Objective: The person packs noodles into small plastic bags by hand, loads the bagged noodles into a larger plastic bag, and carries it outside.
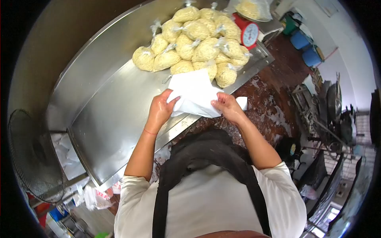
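Observation:
A white plastic bag (pixel 194 89) is stretched flat between my two hands, over the front edge of the metal table. My left hand (pixel 161 106) pinches its left edge between thumb and fingers. On the other side, my right hand (pixel 229 106) grips the right edge, and a loose white end sticks out past the wrist. Just beyond the white bag lies a pile of knotted clear bags (pixel 196 43) filled with pale yellow shreds that look like noodles. The nearest of them touch or sit partly behind the white bag.
The steel table (pixel 115 107) has a raised back wall. A red dial scale (pixel 249 33) stands at its far right, holding another clear bag (pixel 250 8). A wire basket (pixel 33 158) hangs at left. Blue buckets (pixel 307 47) and the wet red-brown floor (pixel 274 107) lie to the right.

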The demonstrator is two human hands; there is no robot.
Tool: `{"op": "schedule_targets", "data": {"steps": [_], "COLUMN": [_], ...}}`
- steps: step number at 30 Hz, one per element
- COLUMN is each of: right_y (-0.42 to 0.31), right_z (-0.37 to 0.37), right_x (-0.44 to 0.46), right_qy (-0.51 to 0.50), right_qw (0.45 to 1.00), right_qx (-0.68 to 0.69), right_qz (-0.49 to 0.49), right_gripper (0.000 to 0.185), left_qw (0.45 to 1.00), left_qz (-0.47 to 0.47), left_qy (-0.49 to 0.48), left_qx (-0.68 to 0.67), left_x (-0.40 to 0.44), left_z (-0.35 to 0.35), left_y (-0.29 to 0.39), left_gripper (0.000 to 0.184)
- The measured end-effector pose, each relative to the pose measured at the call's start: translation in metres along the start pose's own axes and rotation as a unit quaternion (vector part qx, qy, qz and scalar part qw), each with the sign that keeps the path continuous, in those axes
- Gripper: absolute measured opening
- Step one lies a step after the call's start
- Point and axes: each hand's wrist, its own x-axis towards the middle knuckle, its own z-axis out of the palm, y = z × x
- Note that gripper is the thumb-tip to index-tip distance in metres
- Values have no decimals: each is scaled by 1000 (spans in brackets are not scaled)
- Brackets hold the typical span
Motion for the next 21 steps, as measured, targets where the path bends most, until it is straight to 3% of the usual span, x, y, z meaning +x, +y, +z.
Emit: {"op": "schedule_targets", "data": {"steps": [3,9,13,15,18,21], "right_y": [-21,-12,-26,-27,-35,-43], "right_z": [13,10,14,10,8,8], "right_x": [34,122,152,167,181,184], "right_qy": [-16,-164,-176,-205,-226,-249], "right_qw": [999,986,982,976,971,966], "right_qx": [42,10,69,77,15,5], "right_qz": [-24,-37,-25,8,-74,-69], "right_gripper": [11,12,16,16,15,16], "left_qw": [998,977,972,965,955,950], "left_qz": [-42,-178,-158,-198,-234,-238], "left_qy": [50,115,168,163,170,198], "left_qx": [-7,28,55,55,60,45], "left_x": [16,39,40,43,45,47], "left_z": [-11,-24,-21,-18,-8,1], "left_y": [-8,-26,-42,-42,-43,-51], "left_gripper": [18,15,16,17,22,26]}}
